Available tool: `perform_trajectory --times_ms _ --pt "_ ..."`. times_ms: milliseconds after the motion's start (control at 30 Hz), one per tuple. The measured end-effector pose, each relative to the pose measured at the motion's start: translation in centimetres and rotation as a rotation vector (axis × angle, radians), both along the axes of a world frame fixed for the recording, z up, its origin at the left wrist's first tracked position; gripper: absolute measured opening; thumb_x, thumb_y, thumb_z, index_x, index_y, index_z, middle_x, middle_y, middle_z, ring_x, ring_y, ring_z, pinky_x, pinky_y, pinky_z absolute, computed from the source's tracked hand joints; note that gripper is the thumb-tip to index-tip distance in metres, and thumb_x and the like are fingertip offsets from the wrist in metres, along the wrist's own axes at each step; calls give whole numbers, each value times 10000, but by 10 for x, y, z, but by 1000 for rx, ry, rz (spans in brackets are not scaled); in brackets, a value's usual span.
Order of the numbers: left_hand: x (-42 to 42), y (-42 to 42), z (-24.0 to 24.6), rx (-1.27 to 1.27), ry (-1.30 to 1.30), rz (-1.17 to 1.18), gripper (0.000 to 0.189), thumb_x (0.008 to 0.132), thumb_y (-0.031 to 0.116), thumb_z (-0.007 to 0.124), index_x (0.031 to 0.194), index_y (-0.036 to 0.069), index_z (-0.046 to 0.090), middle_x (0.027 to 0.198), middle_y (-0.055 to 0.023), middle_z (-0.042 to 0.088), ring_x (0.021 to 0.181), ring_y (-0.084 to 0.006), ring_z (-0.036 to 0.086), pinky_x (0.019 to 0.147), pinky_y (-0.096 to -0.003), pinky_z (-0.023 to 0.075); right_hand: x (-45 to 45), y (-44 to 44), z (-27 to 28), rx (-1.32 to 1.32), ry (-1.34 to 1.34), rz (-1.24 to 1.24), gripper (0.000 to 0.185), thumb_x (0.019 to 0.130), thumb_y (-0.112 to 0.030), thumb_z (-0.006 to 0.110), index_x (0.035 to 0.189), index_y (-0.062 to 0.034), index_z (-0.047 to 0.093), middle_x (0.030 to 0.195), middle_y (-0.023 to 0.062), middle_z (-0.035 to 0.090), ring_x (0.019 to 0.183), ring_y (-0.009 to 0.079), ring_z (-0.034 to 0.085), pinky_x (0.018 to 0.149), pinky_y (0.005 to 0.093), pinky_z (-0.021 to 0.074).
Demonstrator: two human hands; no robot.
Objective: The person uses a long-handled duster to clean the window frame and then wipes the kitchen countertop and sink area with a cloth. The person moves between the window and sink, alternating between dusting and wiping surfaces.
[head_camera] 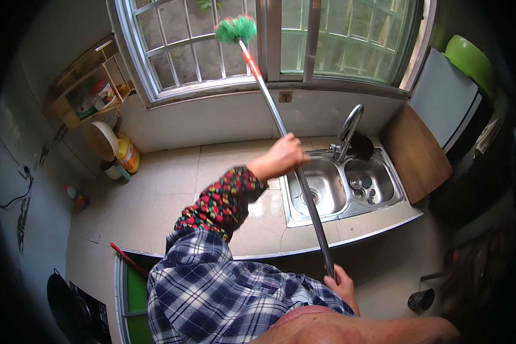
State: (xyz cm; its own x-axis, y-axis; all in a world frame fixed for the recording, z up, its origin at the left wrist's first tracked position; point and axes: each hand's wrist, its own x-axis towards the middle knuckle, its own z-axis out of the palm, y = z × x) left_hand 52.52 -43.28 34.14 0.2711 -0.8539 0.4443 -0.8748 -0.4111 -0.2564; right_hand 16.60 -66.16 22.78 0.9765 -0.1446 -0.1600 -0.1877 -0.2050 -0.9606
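Both hands are on a long-handled brush (273,106) with a silver upper pole and a dark lower pole. My left hand (284,155), in a floral sleeve cover, is closed around the middle of the pole over the counter. Lower down, my right hand (342,284) grips the dark end of the pole near my body. The green and red bristle head (236,30) is up in front of the barred window (185,47); whether it touches the bars or frame I cannot tell.
A double steel sink (327,193) with a curved faucet (350,124) is set in the tiled counter (176,172). To its right lean a wooden board (417,155) and a green basin (468,60). On the left are a wall shelf (90,99), a yellow jug (127,152) and a black wok (64,305).
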Motion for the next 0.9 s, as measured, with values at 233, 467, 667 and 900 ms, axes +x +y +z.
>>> perform_trajectory --times_ms 233,467,667,900 --pt "-24 0 -52 -80 164 -145 28 785 148 616 797 159 593 600 -19 548 673 -234 591 711 -375 390 -50 -33 26 164 150 48 422 890 -11 676 1289 40 548 1028 22 612 923 84 592 858 241 481" --pt "12 5 -61 -39 197 -74 91 763 158 632 705 158 561 614 -17 557 694 -241 582 703 -382 392 -3 -19 17 -52 78 116 412 918 -127 667 1297 -18 550 832 -39 586 672 50 542 609 218 468" --pt "-18 5 -22 -300 -18 -31 64 779 120 602 744 129 549 681 -27 503 742 -209 548 800 -338 443 -16 -16 9 -534 -146 -46 452 836 -91 718 1266 -66 579 793 101 602 632 191 585 610 316 490" --pt "-20 52 -16 -350 -104 82 56 759 103 614 743 123 564 690 -31 521 747 -220 566 812 -359 460 20 3 31 -513 -169 65 448 836 -53 707 1267 -68 586 808 119 608 615 195 588 595 313 493"
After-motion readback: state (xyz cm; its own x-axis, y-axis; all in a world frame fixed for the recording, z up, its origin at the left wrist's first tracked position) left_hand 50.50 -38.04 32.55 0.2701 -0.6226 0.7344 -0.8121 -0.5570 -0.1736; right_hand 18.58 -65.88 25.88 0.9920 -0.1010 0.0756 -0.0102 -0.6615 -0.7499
